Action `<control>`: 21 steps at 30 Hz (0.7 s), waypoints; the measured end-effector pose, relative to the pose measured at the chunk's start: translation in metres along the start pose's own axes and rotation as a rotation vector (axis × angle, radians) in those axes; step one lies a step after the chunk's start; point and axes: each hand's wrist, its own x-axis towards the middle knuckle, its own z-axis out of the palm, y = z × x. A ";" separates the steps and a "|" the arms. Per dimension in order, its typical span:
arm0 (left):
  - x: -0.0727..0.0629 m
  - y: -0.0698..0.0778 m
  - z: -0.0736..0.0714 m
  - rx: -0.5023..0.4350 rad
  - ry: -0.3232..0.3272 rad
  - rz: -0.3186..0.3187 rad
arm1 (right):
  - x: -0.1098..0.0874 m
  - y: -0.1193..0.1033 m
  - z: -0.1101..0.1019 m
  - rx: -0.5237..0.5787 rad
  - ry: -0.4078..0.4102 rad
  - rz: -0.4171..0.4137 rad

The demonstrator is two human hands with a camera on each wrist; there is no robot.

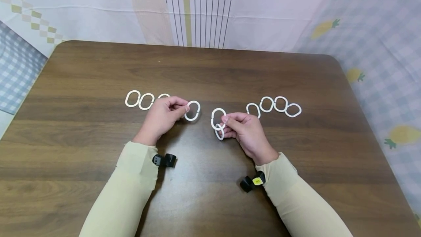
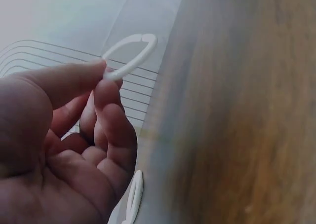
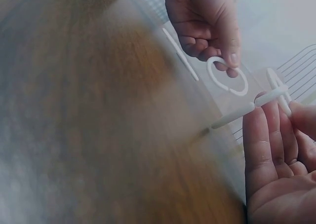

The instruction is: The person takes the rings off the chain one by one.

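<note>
Between thumb and forefinger my left hand (image 1: pixel 163 117) pinches one white oval ring (image 1: pixel 198 109), which has a small gap in its side and is held above the table. My right hand (image 1: pixel 247 131) pinches another white ring (image 1: pixel 213 115) by its edge. A second ring (image 1: pixel 218 134) is linked through that one and hangs against the right fingers. In the right wrist view the left hand's ring (image 3: pixel 240 89) is apart from the linked pair. The left wrist view shows the thumb and forefinger tips on the ring's (image 2: pixel 129 66) near end.
Left of the hands, white rings (image 1: pixel 132 98) lie in a row on the brown wooden table (image 1: pixel 204 200), one partly behind the left hand. Several more rings (image 1: pixel 281 104) lie beyond the right hand. A patterned cloth (image 1: pixel 263 10) hangs behind the table.
</note>
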 end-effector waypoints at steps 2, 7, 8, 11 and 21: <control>0.000 0.000 -0.001 0.002 0.021 -0.020 | 0.000 0.000 0.000 -0.001 -0.002 -0.003; 0.001 -0.002 -0.003 0.008 0.046 -0.057 | 0.000 0.001 0.000 -0.004 -0.005 -0.005; 0.001 -0.004 -0.004 0.015 0.051 -0.062 | 0.000 0.001 0.000 -0.005 -0.006 -0.004; 0.002 -0.007 -0.007 0.050 0.062 -0.074 | 0.000 0.001 0.000 -0.007 -0.006 -0.004; 0.003 -0.018 -0.019 0.097 0.101 -0.104 | 0.000 0.001 0.000 -0.005 -0.005 -0.014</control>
